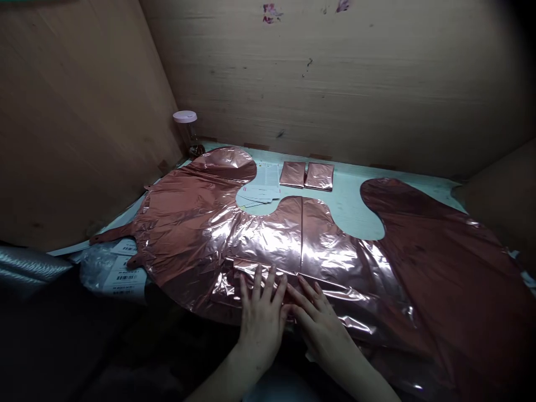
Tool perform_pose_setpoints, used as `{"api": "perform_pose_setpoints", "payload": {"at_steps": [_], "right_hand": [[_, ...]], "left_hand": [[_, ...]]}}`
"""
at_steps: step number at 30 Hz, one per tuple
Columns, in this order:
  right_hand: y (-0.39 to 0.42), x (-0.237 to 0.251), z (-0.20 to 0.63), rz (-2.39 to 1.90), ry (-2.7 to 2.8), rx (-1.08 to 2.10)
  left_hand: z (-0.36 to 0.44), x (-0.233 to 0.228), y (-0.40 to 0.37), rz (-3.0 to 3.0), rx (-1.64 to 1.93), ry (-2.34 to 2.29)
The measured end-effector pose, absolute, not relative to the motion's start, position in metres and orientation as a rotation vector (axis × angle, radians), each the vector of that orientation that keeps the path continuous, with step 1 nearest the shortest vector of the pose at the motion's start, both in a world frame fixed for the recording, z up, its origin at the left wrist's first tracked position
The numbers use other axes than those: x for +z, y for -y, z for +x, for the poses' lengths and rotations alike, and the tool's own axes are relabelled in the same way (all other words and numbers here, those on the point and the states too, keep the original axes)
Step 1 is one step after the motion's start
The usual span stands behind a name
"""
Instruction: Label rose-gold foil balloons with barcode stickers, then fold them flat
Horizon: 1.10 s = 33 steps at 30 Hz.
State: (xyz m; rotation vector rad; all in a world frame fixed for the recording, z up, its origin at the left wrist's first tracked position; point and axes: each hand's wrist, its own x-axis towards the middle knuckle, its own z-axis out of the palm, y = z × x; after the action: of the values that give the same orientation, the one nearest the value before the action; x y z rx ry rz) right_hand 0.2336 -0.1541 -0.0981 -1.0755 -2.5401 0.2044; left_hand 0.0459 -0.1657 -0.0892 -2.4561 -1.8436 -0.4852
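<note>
A large, flat rose-gold foil balloon (268, 240) with curved, lobed edges spreads across the table. My left hand (262, 312) lies flat on its near part, fingers spread. Beside it, my right hand (316, 315) presses on the same foil with fingers stretched out, and the two thumbs meet or nearly meet. Under the fingertips the foil shows a folded or layered strip along the near edge. Small tabs (111, 233) stick out from the balloon's left end. The near edge below my hands is dark and partly hidden.
Two folded foil packets (319, 176) lie at the back beside printed papers (266, 181). A clear container with a pink lid (185, 116) stands in the back left corner. Barcode-labelled plastic bags (121, 276) sit at the left edge. Wooden panels (318, 84) enclose the table.
</note>
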Motion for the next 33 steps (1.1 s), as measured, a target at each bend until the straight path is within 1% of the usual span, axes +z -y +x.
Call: {"api": "perform_pose_setpoints", "payload": {"at_steps": [2, 5, 7, 9, 12, 14, 18, 21, 23, 26, 28, 30, 33], "right_hand": [[0.149, -0.089, 0.258, -1.104, 2.563, 0.329], [0.144, -0.067, 0.292, -1.225, 2.554, 0.504], [0.140, -0.054, 0.301, -1.324, 2.512, 0.501], [0.133, -0.048, 0.295, -1.303, 2.531, 0.466], [0.117, -0.057, 0.276, -1.129, 2.681, 0.472], [0.108, -0.067, 0.266, -1.104, 2.748, 0.465], [0.105, -0.082, 0.263, -1.090, 2.781, 0.385], [0.116, -0.087, 0.268, -1.034, 2.767, 0.282], [0.126, -0.090, 0.269, -1.052, 2.750, 0.263], [0.148, -0.099, 0.263, -1.192, 2.615, 0.315], [0.166, -0.104, 0.257, -1.328, 2.426, 0.397], [0.184, -0.103, 0.254, -1.375, 2.297, 0.514], [0.205, -0.093, 0.261, -1.214, 2.407, 0.668]], "left_hand": [[0.060, -0.101, 0.167, -2.435, -0.393, 1.911], [0.055, -0.111, 0.167, -2.428, -0.326, 1.909], [0.046, -0.109, 0.159, -2.483, -0.300, 1.863], [0.037, -0.101, 0.137, -2.612, -0.253, 1.786], [0.022, -0.086, 0.082, -2.942, -0.158, 1.509], [0.011, -0.079, 0.040, -3.099, -0.147, 1.315], [-0.001, -0.077, -0.025, -3.106, -0.142, 1.231], [0.004, -0.077, -0.039, -3.068, -0.051, 1.211], [0.014, -0.074, -0.025, -2.977, -0.013, 1.308], [0.029, -0.064, 0.033, -2.893, -0.070, 1.426], [0.032, -0.060, 0.083, -3.033, -0.163, 1.306], [0.028, -0.063, 0.125, -3.171, -0.177, 1.125], [0.014, -0.079, 0.159, -3.136, -0.230, 0.993]]}}
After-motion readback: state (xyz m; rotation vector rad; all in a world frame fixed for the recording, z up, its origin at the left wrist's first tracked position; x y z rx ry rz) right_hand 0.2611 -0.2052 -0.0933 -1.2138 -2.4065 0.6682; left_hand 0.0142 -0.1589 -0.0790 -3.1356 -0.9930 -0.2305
